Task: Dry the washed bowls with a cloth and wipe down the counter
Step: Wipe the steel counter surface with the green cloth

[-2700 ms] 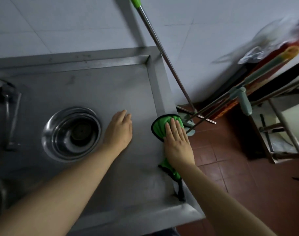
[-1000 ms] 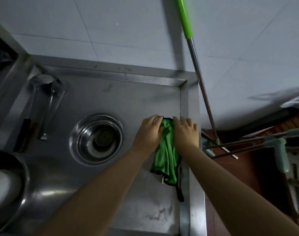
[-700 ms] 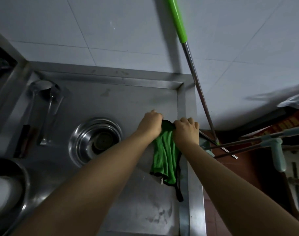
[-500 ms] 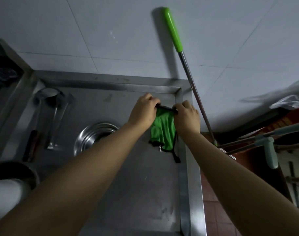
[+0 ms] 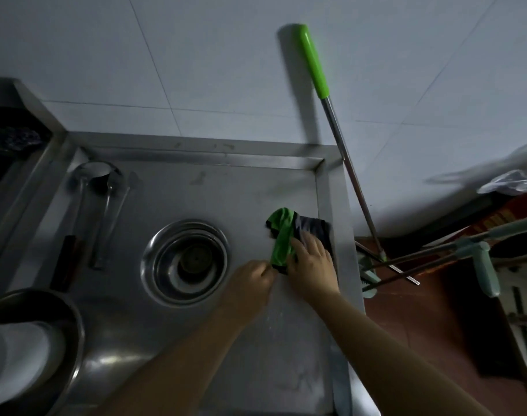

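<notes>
Cloth [image 5: 289, 232], green on one face and grey on the other with a dark edge, lies partly unfolded on the stainless steel desk [image 5: 226, 187], right of the frame's centre and close to the raised right rim. Its green part runs as a folded strip from the upper left down toward the hands; the grey part spreads flat toward the rim.

Right hand [image 5: 313, 265] rests on the cloth, its grip wide open with fingers stretched and pressing the fabric down. Left hand [image 5: 250, 283], just to the left of the right hand, has its grip closed in a pinch on the lower end of the green strip. Both bare forearms reach in from the bottom of the frame.

Left of the cloth, at the centre of the frame, a stack of nested metal bowls [image 5: 185, 261] sits upright on the desk, apart from the cloth. Farther left, two long-handled metal ladles [image 5: 97, 187] lie side by side, bowls toward the wall. A large metal pan [image 5: 73, 349] holding something white fills the lower left corner.

Behind the desk rises a pale tiled wall [image 5: 196, 55]. A mop handle [image 5: 331, 115] with a bright green end leans against it at upper right, its metal shaft running down past the desk's right edge. Red-brown floor tiles [image 5: 406, 319] and more cleaning poles [image 5: 454, 247] show at lower right.
</notes>
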Demonstrator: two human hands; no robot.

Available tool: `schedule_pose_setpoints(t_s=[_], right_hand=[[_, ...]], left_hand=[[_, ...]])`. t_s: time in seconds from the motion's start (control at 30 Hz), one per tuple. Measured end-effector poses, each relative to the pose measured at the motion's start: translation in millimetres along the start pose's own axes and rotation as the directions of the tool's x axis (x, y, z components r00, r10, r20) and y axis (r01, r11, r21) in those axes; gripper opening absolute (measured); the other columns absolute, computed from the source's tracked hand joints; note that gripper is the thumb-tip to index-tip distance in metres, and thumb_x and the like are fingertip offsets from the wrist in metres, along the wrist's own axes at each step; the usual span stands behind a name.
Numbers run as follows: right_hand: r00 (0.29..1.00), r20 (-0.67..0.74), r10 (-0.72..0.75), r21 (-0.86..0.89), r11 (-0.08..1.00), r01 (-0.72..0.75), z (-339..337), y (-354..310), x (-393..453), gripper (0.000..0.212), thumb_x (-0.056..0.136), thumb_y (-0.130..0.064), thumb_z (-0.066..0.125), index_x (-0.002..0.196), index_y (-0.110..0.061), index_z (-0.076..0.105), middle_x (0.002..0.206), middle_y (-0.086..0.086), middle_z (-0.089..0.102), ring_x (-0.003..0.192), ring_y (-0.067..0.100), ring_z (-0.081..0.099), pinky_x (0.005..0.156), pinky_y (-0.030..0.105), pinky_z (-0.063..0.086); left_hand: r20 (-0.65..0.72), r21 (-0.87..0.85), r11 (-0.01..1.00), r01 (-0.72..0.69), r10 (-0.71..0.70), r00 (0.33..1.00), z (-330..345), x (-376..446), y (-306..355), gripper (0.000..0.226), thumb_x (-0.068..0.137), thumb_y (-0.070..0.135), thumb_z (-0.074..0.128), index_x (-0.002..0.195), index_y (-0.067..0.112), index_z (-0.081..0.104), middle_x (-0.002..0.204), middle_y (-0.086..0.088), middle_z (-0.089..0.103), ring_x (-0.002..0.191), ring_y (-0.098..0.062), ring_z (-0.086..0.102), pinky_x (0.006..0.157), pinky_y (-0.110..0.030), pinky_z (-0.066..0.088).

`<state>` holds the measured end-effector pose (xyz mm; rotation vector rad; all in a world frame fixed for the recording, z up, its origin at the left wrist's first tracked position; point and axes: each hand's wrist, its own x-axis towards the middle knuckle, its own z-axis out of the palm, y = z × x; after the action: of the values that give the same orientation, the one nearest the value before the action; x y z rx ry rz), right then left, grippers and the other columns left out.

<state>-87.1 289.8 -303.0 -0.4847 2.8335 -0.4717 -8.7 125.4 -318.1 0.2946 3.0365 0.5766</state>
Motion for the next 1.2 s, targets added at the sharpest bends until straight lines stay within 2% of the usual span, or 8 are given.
schedule_pose_setpoints(t_s=[0.1, 0.2, 0.37, 0.63, 0.83, 0.97, 1.07, 1.2], right_hand=[[0.997, 0.070, 0.015, -0.046, 0.999, -0.012, 22, -8, 37, 0.065, 0.104, -0.054, 0.027, 0.159, -0.031, 0.001, 0.166, 0.002, -0.015, 0.152, 0.023, -0.017, 0.124, 0.041, -0.006], [0.998, 0.059, 0.029, -0.111, 0.994, -0.022, 40, -9, 69, 0.064, 0.104, -0.056, 0.015, 0.158, -0.032, -0.011, 0.165, 0.002, -0.020, 0.151, 0.020, -0.021, 0.122, 0.041, -0.013], [0.997, -0.032, 0.077, -0.136, 0.987, -0.080, 37, -1, 131, 0.060, 0.103, -0.057, 0.012, 0.158, -0.038, -0.003, 0.167, -0.003, -0.013, 0.153, 0.020, -0.014, 0.123, 0.042, -0.009], [0.972, -0.125, 0.200, -0.081, 0.974, -0.211, 34, -14, 207, 0.058, 0.104, -0.050, 0.021, 0.159, -0.035, 0.010, 0.168, 0.004, -0.001, 0.154, 0.026, -0.003, 0.123, 0.046, -0.001], [0.986, 0.047, -0.162, -0.068, 0.984, 0.165, 81, -144, 214, 0.055, 0.107, -0.044, 0.020, 0.159, -0.035, 0.007, 0.168, -0.002, -0.005, 0.153, 0.023, -0.011, 0.123, 0.043, -0.007], [0.958, 0.093, -0.273, -0.083, 0.956, 0.281, 80, -143, 212, 0.053, 0.107, -0.044, 0.021, 0.159, -0.035, 0.011, 0.168, -0.004, -0.001, 0.154, 0.019, -0.008, 0.124, 0.041, -0.003], [0.987, -0.054, -0.150, -0.112, 0.983, 0.144, 62, -78, 201, 0.052, 0.105, -0.044, 0.028, 0.157, -0.033, 0.024, 0.167, 0.000, 0.014, 0.154, 0.021, 0.005, 0.123, 0.043, 0.006], [0.986, -0.086, 0.143, -0.111, 0.982, -0.152, 31, -1, 166, 0.054, 0.105, -0.048, 0.019, 0.157, -0.038, 0.015, 0.168, -0.002, 0.007, 0.154, 0.019, 0.001, 0.124, 0.041, 0.003]], left_hand=[[-0.069, 0.003, 0.999, 0.032, -0.032, 0.997, 12, -11, -8, 0.025, 0.087, 0.015, 0.060, 0.111, 0.013, 0.068, 0.108, -0.007, 0.064, 0.096, -0.029, 0.060, 0.085, -0.042, 0.051], [-0.148, 0.047, 0.999, 0.003, 0.004, 0.989, 22, -18, -14, 0.023, 0.090, 0.013, 0.062, 0.112, 0.011, 0.068, 0.113, -0.008, 0.065, 0.103, -0.030, 0.060, 0.093, -0.041, 0.050], [-0.197, 0.034, 0.999, -0.020, 0.026, 0.980, 25, -12, -20, 0.023, 0.101, 0.019, 0.047, 0.109, 0.012, 0.068, 0.117, -0.005, 0.063, 0.110, -0.029, 0.058, 0.097, -0.040, 0.046], [-0.221, -0.001, 0.997, 0.076, -0.075, 0.972, 16, -9, -41, 0.020, 0.099, 0.020, 0.051, 0.107, 0.014, 0.067, 0.117, -0.004, 0.061, 0.108, -0.028, 0.059, 0.095, -0.042, 0.047], [-0.226, 0.011, 0.987, 0.157, -0.151, 0.962, 5, -44, -55, 0.021, 0.099, 0.022, 0.052, 0.107, 0.014, 0.070, 0.117, -0.002, 0.062, 0.114, -0.024, 0.058, 0.099, -0.040, 0.046], [-0.234, 0.014, 0.989, 0.150, -0.143, 0.962, 1, -56, -59, 0.022, 0.099, 0.021, 0.052, 0.108, 0.012, 0.070, 0.118, -0.003, 0.063, 0.116, -0.025, 0.058, 0.097, -0.041, 0.046], [-0.250, 0.022, 0.992, 0.124, -0.115, 0.961, 1, -56, -58, 0.020, 0.098, 0.018, 0.053, 0.106, 0.011, 0.070, 0.117, -0.005, 0.063, 0.114, -0.026, 0.059, 0.097, -0.041, 0.046], [-0.251, 0.027, 0.992, 0.127, -0.116, 0.961, -4, -55, -58, 0.021, 0.097, 0.019, 0.053, 0.106, 0.011, 0.070, 0.114, -0.005, 0.064, 0.110, -0.027, 0.060, 0.094, -0.042, 0.047]])
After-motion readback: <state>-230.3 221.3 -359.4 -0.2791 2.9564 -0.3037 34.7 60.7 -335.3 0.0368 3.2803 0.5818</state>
